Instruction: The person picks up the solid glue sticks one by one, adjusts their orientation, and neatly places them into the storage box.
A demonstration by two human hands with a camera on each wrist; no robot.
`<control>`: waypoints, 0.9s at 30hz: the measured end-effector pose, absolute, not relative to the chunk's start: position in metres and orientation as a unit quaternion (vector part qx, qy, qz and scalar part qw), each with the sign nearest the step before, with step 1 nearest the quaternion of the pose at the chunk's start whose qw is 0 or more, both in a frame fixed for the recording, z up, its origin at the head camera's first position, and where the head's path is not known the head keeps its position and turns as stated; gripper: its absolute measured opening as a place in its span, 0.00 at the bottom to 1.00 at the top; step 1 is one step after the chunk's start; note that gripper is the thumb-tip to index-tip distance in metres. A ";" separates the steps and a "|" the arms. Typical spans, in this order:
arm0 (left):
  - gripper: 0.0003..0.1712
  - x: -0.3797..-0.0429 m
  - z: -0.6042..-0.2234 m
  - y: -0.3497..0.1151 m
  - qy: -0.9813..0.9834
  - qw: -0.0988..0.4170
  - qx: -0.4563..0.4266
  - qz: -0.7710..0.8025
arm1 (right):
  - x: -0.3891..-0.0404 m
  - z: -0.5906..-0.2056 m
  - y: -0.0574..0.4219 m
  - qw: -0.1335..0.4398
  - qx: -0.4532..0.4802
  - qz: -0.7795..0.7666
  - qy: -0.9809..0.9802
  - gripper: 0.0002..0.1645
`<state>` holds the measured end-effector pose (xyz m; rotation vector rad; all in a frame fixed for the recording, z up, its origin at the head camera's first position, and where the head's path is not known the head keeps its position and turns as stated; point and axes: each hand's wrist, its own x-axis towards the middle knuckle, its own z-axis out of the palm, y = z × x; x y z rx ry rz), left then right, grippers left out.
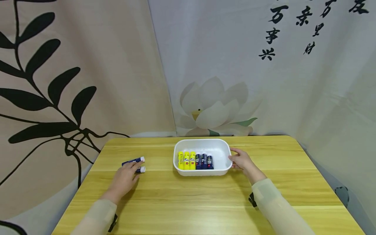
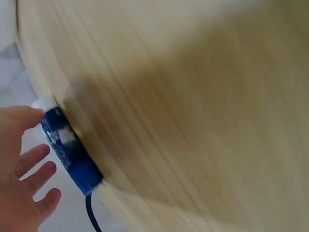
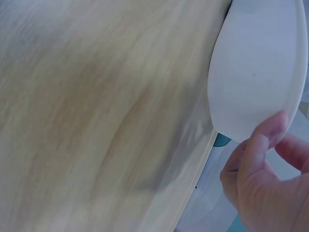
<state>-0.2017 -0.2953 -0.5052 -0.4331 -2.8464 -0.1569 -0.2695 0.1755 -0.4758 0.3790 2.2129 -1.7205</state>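
Two dark blue glue sticks with white ends lie on the left of the table in the head view, a farther one (image 1: pixel 133 161) and a nearer one (image 1: pixel 141 169). My left hand (image 1: pixel 124 179) reaches over them, partly covering both. In the left wrist view, a blue glue stick (image 2: pixel 72 150) shows with the thumb or a finger at its white end and the other fingers spread apart. At the tray's right end, my right hand (image 1: pixel 242 162) pinches the rim of the white plastic tray (image 1: pixel 221 150). Three yellow glue sticks (image 1: pixel 186 160) and three dark blue ones (image 1: pixel 204 161) line up inside it.
The light wooden table (image 1: pixel 176 205) ends at a back edge close behind the tray. A hanging cloth (image 1: pixel 129 65) with printed leaves, a flower and writing covers the wall beyond.
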 end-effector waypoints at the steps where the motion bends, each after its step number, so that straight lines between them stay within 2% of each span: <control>1: 0.33 -0.202 -0.506 -0.298 -0.980 0.125 -0.148 -0.045 | -0.270 -0.476 0.175 0.156 0.133 -0.601 0.773 0.31; 10: 0.28 -0.209 -0.504 -0.303 -0.985 0.089 -0.142 -0.041 | -0.270 -0.478 0.175 0.153 0.133 -0.598 0.775 0.31; 16: 0.29 -0.213 -0.503 -0.305 -0.985 0.068 -0.152 -0.031 | -0.269 -0.479 0.174 0.150 0.131 -0.599 0.775 0.30; 27: 0.35 -0.209 -0.498 -0.304 -0.964 0.163 -0.184 -0.100 | -0.269 -0.478 0.175 0.149 0.128 -0.602 0.774 0.31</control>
